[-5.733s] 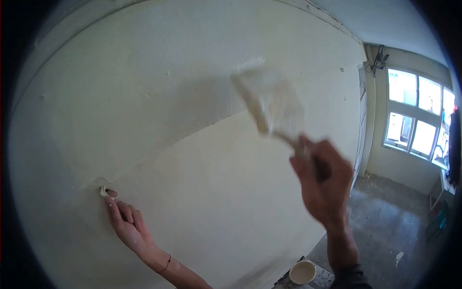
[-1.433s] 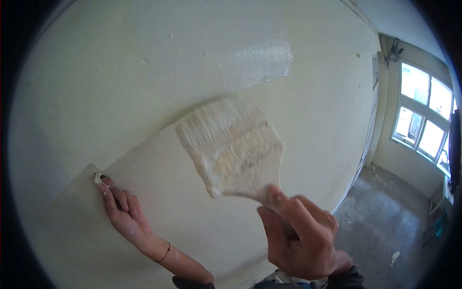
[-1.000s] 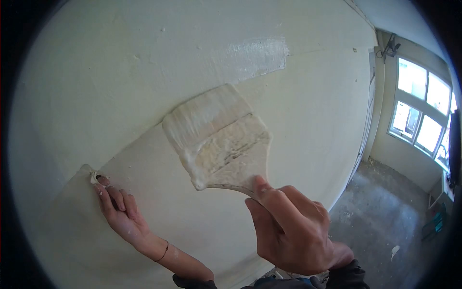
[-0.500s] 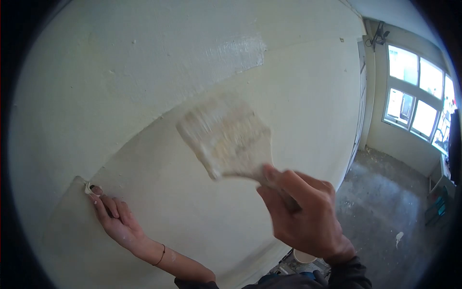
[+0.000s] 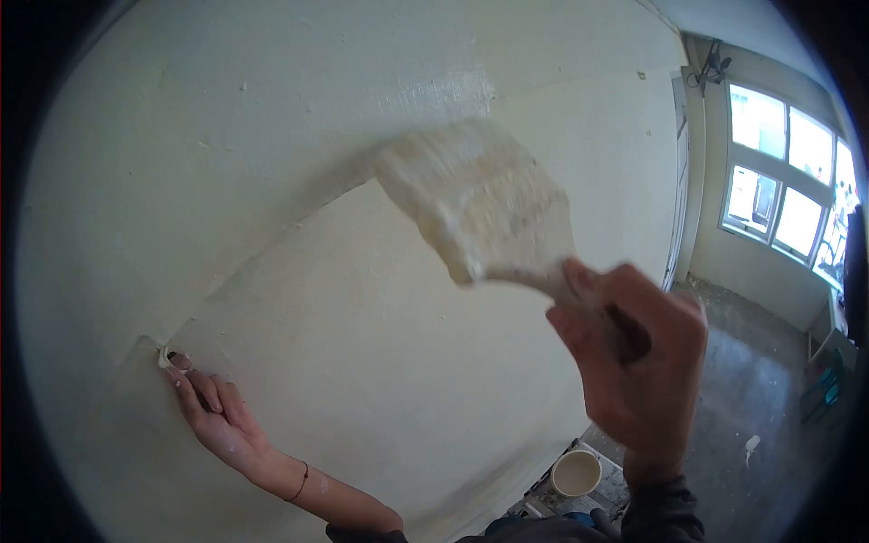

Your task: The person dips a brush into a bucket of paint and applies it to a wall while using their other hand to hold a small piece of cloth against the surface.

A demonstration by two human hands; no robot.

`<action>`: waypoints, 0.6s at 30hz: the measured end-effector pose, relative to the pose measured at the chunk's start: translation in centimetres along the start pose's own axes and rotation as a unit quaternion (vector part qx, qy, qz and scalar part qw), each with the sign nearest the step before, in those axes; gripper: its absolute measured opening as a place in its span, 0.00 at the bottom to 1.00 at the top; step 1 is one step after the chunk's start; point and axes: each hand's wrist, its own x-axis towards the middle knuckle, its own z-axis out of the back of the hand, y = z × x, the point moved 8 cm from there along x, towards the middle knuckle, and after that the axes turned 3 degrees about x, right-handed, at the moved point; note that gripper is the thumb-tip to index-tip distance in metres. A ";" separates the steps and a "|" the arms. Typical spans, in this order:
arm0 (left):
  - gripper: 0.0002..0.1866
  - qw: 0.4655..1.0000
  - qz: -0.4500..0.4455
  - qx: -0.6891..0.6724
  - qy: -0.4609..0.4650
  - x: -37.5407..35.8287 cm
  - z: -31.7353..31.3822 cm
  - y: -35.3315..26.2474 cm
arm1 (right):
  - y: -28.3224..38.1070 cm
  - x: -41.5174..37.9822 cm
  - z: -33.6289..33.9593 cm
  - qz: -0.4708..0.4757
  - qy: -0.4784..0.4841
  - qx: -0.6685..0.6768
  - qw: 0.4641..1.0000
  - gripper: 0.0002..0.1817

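My right hand (image 5: pixel 634 348) is wrapped round the handle of a wide, paint-coated brush (image 5: pixel 493 199), a little blurred. Its bristles point up and left over the pale wall (image 5: pixel 362 317), close to the edge of a wet, glossy patch (image 5: pixel 444 95). At the lower left, my left hand (image 5: pixel 222 416) is at the wall, its fingers curled by a small whitish ring-shaped piece (image 5: pixel 166 357) around a dark hole. Whether the fingers grip that piece is unclear. White smears mark the left hand and wrist.
A round pale bucket (image 5: pixel 577 473) stands on a stained surface at the bottom, beside the wall. Grey floor (image 5: pixel 742 407) with a white splash lies at the right. Beyond it are windows (image 5: pixel 783 172), a teal object (image 5: pixel 826 385) and a wall-mounted fixture (image 5: pixel 712 68).
My right hand and the brush have moved up and to the right. More of the bucket now shows. My left hand has stayed nearly in place.
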 end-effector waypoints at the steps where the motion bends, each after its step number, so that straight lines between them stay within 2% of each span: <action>1: 0.13 1.000 -0.003 0.006 0.000 -0.1 0.0 0.0 | 0.1 0.8 0.2 -0.017 -0.030 -0.004 0.999 0.06; 3: 0.13 1.000 0.003 0.002 0.003 -0.1 0.1 0.1 | 0.1 1.4 -0.2 -0.013 -0.027 0.002 1.000 0.05; 5: 0.14 1.000 0.004 -0.005 0.006 0.0 0.0 0.0 | -0.3 1.3 -0.9 -0.057 0.053 -0.027 0.997 0.05; 8: 0.14 1.000 0.011 -0.004 -0.008 -0.1 0.4 0.2 | 0.4 0.2 0.4 -0.054 0.024 -0.024 0.998 0.05; 13: 0.14 1.000 0.011 -0.010 -0.017 -0.1 0.3 0.1 | 0.7 2.5 0.3 -0.052 0.028 -0.036 0.998 0.08; 16: 0.14 1.000 0.009 -0.012 -0.006 0.0 0.5 0.3 | 0.7 2.0 -0.1 -0.044 0.069 -0.060 0.995 0.07; 18: 0.14 1.000 0.012 -0.009 -0.009 0.0 0.4 0.2 | 0.9 1.3 0.9 -0.062 0.028 -0.034 0.997 0.07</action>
